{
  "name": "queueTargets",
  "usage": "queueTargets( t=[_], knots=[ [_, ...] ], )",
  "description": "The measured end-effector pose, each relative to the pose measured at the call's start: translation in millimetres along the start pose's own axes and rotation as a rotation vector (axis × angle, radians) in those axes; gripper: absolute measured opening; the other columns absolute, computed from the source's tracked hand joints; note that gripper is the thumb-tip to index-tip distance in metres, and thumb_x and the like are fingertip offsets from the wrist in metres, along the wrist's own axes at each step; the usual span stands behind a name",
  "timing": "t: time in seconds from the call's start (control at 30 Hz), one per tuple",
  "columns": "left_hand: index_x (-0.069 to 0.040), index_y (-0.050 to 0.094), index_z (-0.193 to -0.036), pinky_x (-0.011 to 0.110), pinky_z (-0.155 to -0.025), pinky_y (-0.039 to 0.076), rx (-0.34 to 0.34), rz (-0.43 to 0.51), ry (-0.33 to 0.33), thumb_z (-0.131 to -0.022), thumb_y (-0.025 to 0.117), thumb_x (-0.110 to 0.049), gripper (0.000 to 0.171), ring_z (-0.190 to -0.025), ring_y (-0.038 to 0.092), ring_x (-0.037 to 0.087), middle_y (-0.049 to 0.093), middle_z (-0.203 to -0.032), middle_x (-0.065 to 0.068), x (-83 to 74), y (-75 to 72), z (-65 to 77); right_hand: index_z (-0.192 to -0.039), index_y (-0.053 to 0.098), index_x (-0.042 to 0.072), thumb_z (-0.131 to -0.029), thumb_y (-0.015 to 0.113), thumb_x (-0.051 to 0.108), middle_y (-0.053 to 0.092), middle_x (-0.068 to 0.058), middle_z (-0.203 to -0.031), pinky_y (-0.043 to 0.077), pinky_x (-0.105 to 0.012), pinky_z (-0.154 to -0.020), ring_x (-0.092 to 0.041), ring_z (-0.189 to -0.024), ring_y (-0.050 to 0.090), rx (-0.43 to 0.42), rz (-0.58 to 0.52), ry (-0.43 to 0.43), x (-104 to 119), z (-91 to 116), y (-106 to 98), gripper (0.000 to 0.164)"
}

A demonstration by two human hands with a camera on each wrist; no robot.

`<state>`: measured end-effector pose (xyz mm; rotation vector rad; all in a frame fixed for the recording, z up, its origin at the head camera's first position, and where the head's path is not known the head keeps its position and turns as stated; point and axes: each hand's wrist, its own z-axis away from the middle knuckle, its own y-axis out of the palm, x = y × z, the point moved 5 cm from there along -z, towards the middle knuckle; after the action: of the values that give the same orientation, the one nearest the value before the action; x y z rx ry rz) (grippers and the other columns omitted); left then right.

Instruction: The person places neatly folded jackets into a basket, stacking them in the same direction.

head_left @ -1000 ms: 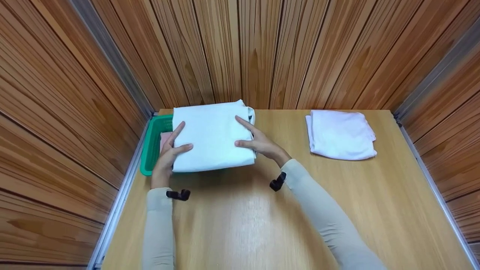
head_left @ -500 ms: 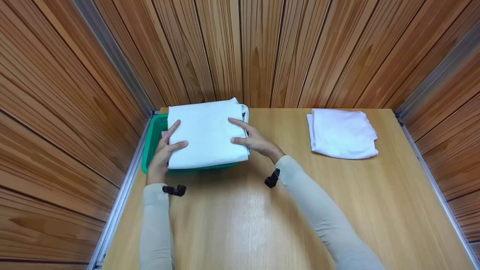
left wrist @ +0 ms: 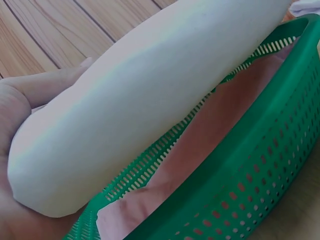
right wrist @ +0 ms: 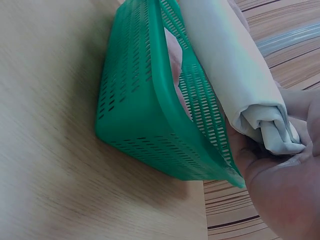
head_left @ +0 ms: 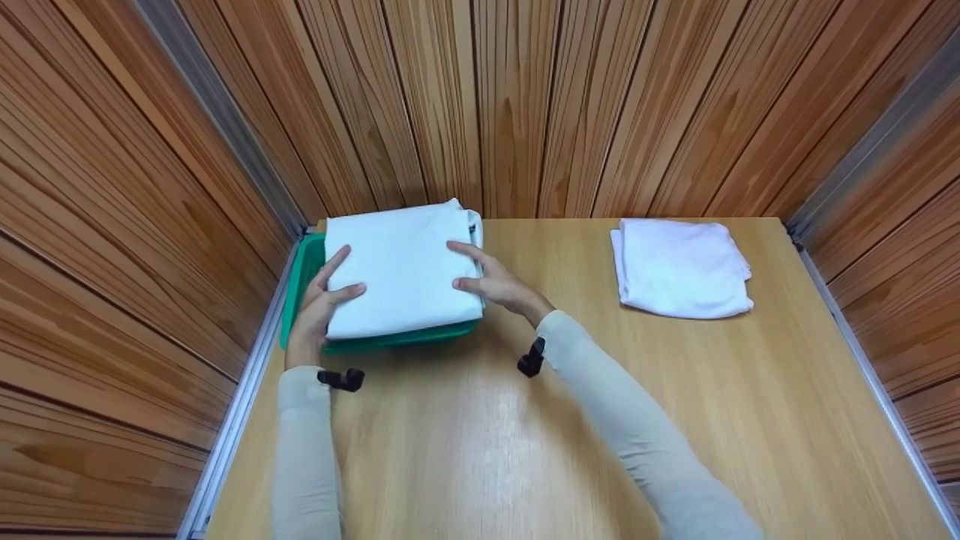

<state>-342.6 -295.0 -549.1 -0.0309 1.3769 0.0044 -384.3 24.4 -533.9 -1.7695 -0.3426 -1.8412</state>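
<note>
A thick folded white cloth (head_left: 397,274) is held level over a green perforated basket (head_left: 405,339) at the back left of the table. My left hand (head_left: 316,306) grips its left side, thumb and a finger on top, the other fingers underneath. On the opposite side, my right hand (head_left: 499,285) holds the cloth the same way; its folded layers show in the right wrist view. Pink folded fabric (left wrist: 200,145) lies inside the basket under the cloth. From the head view the white cloth hides most of the basket.
Another folded cloth, pale lilac-white (head_left: 682,268), lies at the back right of the wooden table (head_left: 495,435). Wood-plank walls (head_left: 517,105) stand behind and on both sides, with a metal rail (head_left: 232,442) along the left edge.
Both hands have carried the white cloth left, further over the basket. More of the basket's front rim shows now, and the pink fabric is covered in the head view. The lilac-white cloth stays put.
</note>
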Motion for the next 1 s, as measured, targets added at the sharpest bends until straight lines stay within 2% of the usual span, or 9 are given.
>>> queueTargets(
  t=[0.1, 0.27, 0.5, 0.63, 0.77, 0.93, 1.0],
  knots=[
    [-0.041, 0.04, -0.164, 0.062, -0.133, -0.001, -0.009, 0.002, -0.017, -0.095, 0.083, -0.027, 0.082, -0.168, -0.004, 0.021, 0.005, -0.181, -0.01, 2.6, -5.2, 0.2, -0.166, 0.037, 0.038, -0.105, 0.067, 0.02, 0.017, -0.002, -0.18, 0.02, -0.061, -0.131, -0.034, -0.165, 0.017, 0.01, 0.007, 0.01, -2, -2, 6, 0.07],
    [-0.033, 0.04, -0.166, 0.058, -0.134, -0.002, -0.034, 0.005, 0.0, -0.096, 0.081, -0.017, 0.082, -0.167, -0.006, 0.019, 0.006, -0.181, -0.009, 7.4, -13.7, -2.0, -0.167, 0.035, 0.034, -0.105, 0.065, 0.017, 0.02, 0.002, -0.179, 0.015, -0.062, -0.132, -0.029, -0.166, 0.014, 0.021, 0.051, 0.005, -1, -5, 15, 0.071],
    [-0.027, 0.043, -0.164, 0.052, -0.135, 0.0, -0.09, 0.036, -0.047, -0.097, 0.079, -0.013, 0.078, -0.168, -0.002, 0.018, 0.009, -0.181, -0.006, 17.7, -19.6, -9.5, -0.166, 0.037, 0.035, -0.106, 0.062, 0.015, 0.02, -0.001, -0.179, 0.016, -0.064, -0.131, -0.029, -0.165, 0.018, -0.04, 0.084, -0.004, -5, -9, 21, 0.068],
    [-0.025, 0.048, -0.162, 0.047, -0.136, 0.007, -0.129, 0.031, -0.064, -0.097, 0.079, -0.011, 0.073, -0.167, 0.003, 0.016, 0.015, -0.18, -0.005, 19.5, -21.3, -10.1, -0.167, 0.035, 0.032, -0.107, 0.061, 0.013, 0.021, 0.001, -0.179, 0.015, -0.062, -0.132, -0.027, -0.166, 0.017, -0.047, 0.115, -0.007, -9, -12, 26, 0.068],
    [-0.024, 0.048, -0.162, 0.043, -0.135, 0.017, -0.141, 0.024, -0.06, -0.099, 0.076, -0.008, 0.071, -0.167, 0.009, 0.017, 0.018, -0.18, -0.004, 18.5, -21.4, -10.0, -0.168, 0.035, 0.03, -0.108, 0.06, 0.012, 0.023, 0.003, -0.179, 0.014, -0.059, -0.133, -0.025, -0.167, 0.015, -0.058, 0.137, 0.018, -10, -14, 29, 0.068],
    [-0.021, 0.047, -0.162, 0.04, -0.132, 0.028, -0.158, 0.013, -0.046, -0.099, 0.074, -0.005, 0.071, -0.166, 0.011, 0.016, 0.021, -0.179, -0.003, 17.7, -20.6, -10.9, -0.168, 0.034, 0.031, -0.108, 0.06, 0.011, 0.023, 0.001, -0.179, 0.018, -0.057, -0.133, -0.026, -0.166, 0.018, -0.076, 0.185, 0.065, -8, -17, 33, 0.068],
    [-0.021, 0.047, -0.162, 0.04, -0.132, 0.028, -0.163, -0.007, -0.057, -0.099, 0.074, -0.006, 0.07, -0.167, 0.008, 0.015, 0.021, -0.179, -0.003, 19.2, -20.5, -10.9, -0.168, 0.033, 0.03, -0.109, 0.059, 0.011, 0.023, 0.001, -0.179, 0.02, -0.055, -0.133, -0.026, -0.166, 0.019, -0.074, 0.204, 0.083, -8, -17, 35, 0.068]
  ],
)
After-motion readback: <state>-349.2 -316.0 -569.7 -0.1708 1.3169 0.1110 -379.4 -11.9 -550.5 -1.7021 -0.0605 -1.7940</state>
